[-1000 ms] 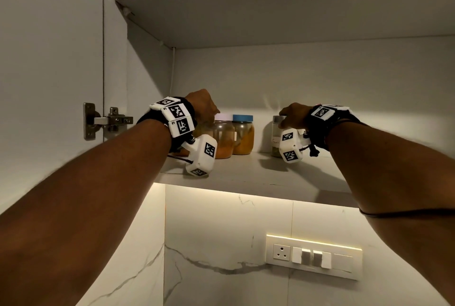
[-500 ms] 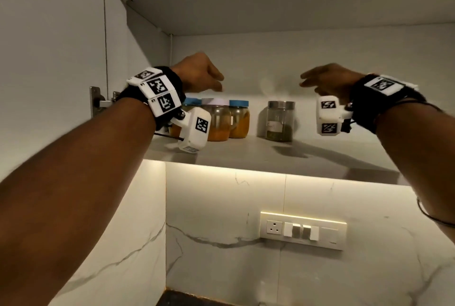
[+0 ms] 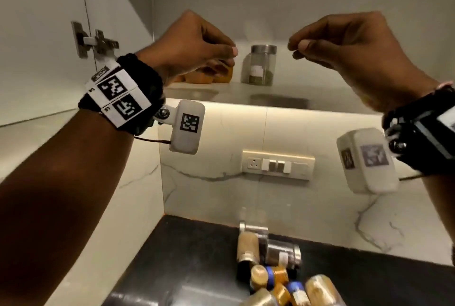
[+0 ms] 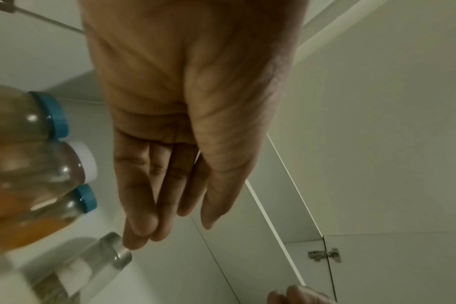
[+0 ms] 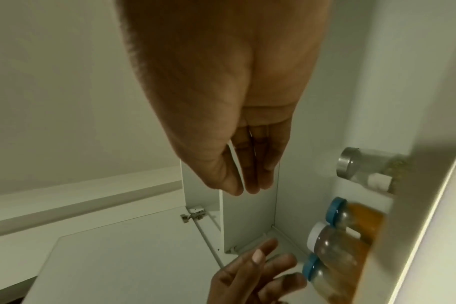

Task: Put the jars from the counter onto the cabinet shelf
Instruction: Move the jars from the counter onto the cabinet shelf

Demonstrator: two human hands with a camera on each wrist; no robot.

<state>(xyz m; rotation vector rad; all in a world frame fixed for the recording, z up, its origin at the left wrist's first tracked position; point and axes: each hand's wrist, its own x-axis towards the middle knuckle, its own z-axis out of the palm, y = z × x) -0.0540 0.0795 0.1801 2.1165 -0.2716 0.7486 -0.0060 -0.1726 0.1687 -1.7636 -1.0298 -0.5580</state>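
1. Head view is showing both hands raised in front of the cabinet shelf (image 3: pixel 270 95), the left hand (image 3: pixel 194 44) and the right hand (image 3: pixel 344 42) each hanging loosely curled and carrying nothing.
2. Four jars are already standing upright on that shelf: a steel-lidded jar (image 3: pixel 261 64) between the two hands, and three amber jars (image 5: pixel 351 236) with blue and white lids lining up beside it toward the left wall, mostly hiding behind the left hand in the head view.
3. The jars still to be moved (image 3: pixel 278 273) are sitting on the dark counter (image 3: pixel 192 256) well below both hands, clustered near the bottom edge of the head view, roughly midway between the arms.
4. They are appearing to stand upright, long axes vertical, seen from above so lids are facing the camera; the cluster is blurring, so an exact count is not possible.
5. Neither hand is looking clearly nearer; the coming move, in my judgement, is calling for a straight drop down and back toward the body.
6. The counter jars are packing tight, touching one another, so reaching for an inner one is risking knocking its neighbours.
7. A switch plate (image 3: pixel 278 164) is sitting on the marble wall between shelf and counter, and a door hinge (image 3: pixel 96 41) is showing left; neither is blocking the way down.
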